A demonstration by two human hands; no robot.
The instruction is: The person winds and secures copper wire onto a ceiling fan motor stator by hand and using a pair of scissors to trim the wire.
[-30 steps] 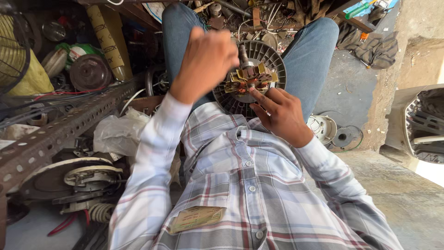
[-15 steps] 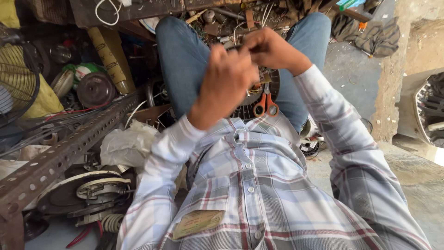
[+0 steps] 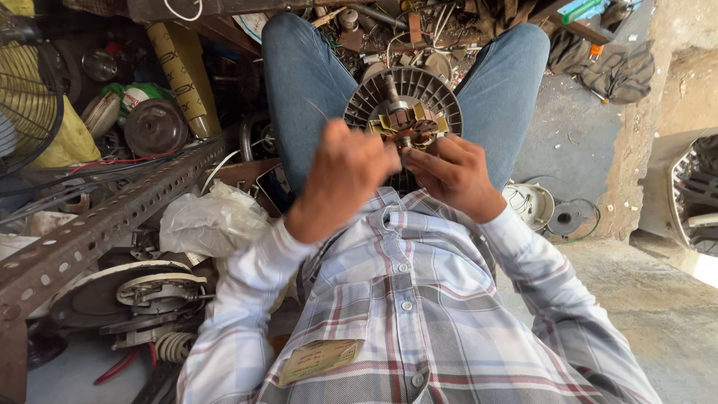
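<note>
A: The motor rotor (image 3: 404, 112), a ribbed grey disc with copper windings, is held at upper centre between the knees. The left hand (image 3: 345, 176) is curled narrow at its hub; the right hand (image 3: 455, 173) is pinched on the windings.

B: Fine wire could be snapped by a hard tug. The perforated steel angle (image 3: 112, 221) and crumpled plastic bag (image 3: 209, 221) are crowded in at left.

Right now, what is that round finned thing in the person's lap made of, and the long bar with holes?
The round finned motor part looks like dull grey cast metal, with coppery windings at its middle; plastic fins cannot be ruled out. The left hand and right hand work at its centre. The perforated angle bar looks like steel: brown rust, punched holes.
</note>
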